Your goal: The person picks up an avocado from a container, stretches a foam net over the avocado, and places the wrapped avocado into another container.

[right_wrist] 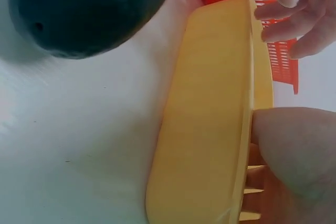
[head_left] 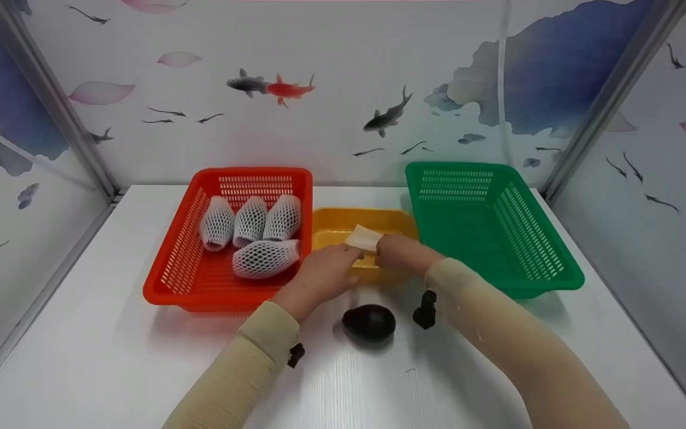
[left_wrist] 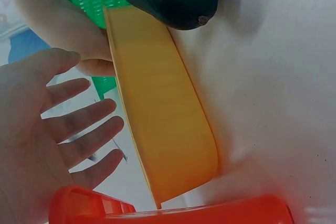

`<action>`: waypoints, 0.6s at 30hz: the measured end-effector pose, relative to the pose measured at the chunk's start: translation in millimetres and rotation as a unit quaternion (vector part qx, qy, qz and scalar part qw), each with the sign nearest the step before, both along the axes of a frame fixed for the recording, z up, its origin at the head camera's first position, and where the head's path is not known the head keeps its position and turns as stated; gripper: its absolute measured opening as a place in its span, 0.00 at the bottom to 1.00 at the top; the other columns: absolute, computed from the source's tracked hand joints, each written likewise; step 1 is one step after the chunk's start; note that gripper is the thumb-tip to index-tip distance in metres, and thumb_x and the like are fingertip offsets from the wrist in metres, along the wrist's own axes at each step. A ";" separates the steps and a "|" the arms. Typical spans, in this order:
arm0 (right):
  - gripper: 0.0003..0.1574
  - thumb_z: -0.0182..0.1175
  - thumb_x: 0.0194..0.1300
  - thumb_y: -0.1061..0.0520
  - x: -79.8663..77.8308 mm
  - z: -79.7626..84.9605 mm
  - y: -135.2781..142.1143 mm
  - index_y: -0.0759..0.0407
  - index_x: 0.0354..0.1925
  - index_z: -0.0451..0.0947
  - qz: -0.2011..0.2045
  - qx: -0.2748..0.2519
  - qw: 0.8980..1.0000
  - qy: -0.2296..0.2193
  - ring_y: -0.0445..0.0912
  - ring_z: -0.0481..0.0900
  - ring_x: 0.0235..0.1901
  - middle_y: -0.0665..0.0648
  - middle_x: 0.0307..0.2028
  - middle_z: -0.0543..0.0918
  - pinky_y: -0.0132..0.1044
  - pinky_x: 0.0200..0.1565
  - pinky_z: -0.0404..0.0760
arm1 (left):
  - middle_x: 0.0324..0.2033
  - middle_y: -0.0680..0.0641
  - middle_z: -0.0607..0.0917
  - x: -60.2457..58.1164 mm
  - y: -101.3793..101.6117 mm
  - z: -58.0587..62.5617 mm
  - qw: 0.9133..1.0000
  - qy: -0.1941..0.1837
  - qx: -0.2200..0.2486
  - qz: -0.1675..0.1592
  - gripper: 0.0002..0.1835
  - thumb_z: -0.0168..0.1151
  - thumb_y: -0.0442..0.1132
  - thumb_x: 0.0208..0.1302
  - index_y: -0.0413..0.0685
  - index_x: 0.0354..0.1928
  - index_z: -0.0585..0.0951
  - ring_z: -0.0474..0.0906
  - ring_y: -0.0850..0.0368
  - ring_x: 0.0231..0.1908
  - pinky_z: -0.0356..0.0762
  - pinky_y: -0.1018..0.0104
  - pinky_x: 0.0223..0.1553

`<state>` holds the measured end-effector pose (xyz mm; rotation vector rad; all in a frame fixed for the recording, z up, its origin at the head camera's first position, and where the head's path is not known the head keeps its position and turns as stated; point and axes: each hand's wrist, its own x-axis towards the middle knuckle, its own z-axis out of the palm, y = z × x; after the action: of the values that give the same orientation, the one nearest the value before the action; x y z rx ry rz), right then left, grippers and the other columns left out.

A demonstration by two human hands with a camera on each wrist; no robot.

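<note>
In the head view my right hand (head_left: pixel 405 253) reaches into a yellow basket (head_left: pixel 364 215) and pinches a flat cream-coloured piece (head_left: pixel 362 238). The right wrist view shows its fingers going down behind the yellow rim, their tips hidden. My left hand (head_left: pixel 326 273) hovers at the basket's near left side; in the left wrist view its fingers (left_wrist: pixel 86 114) are spread and hold nothing. A dark, smooth oval fruit (head_left: pixel 369 323), like an avocado, lies on the table in front of the basket, between my forearms.
A red basket (head_left: pixel 224 301) on the left contains several oval things in white foam nets (head_left: pixel 265 259). On the right stands a green basket (head_left: pixel 468 232). The yellow basket sits between them on the white table (head_left: pixel 99 286), with printed wall panels behind and at both sides.
</note>
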<state>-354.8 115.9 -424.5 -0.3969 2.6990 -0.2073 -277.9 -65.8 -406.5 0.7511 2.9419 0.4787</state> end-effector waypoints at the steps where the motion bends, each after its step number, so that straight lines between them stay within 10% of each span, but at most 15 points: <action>1: 0.13 0.58 0.71 0.53 -0.5 -1.2 0.4 0.62 0.45 0.82 0.006 0.000 1.000 0.015 0.51 0.75 0.35 0.54 0.33 0.82 0.42 0.49 0.76 | 0.54 0.49 0.80 0.6 -0.3 0.6 1.000 0.004 0.002 0.000 0.26 0.65 0.48 0.65 0.53 0.64 0.74 0.76 0.51 0.51 0.72 0.55 0.58; 12: 0.05 0.60 0.63 0.67 -1.3 7.5 3.9 0.60 0.32 0.82 0.011 -0.077 0.986 0.150 0.50 0.74 0.29 0.53 0.26 0.81 0.41 0.38 0.78 | 0.48 0.45 0.79 8.5 -4.9 7.9 0.999 0.034 -0.023 0.007 0.24 0.64 0.49 0.64 0.49 0.60 0.76 0.74 0.50 0.44 0.76 0.56 0.53; 18: 0.05 0.63 0.62 0.67 5.0 26.1 6.9 0.60 0.37 0.79 0.003 -0.139 0.978 0.154 0.51 0.75 0.36 0.55 0.36 0.82 0.43 0.46 0.79 | 0.56 0.44 0.76 11.2 -7.6 8.1 0.998 0.051 -0.010 0.025 0.24 0.65 0.48 0.63 0.50 0.60 0.76 0.73 0.49 0.51 0.72 0.54 0.58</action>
<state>-349.8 122.8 -398.4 -0.5584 2.9798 -0.5686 -266.8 -73.4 -398.5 0.7218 3.0613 0.4267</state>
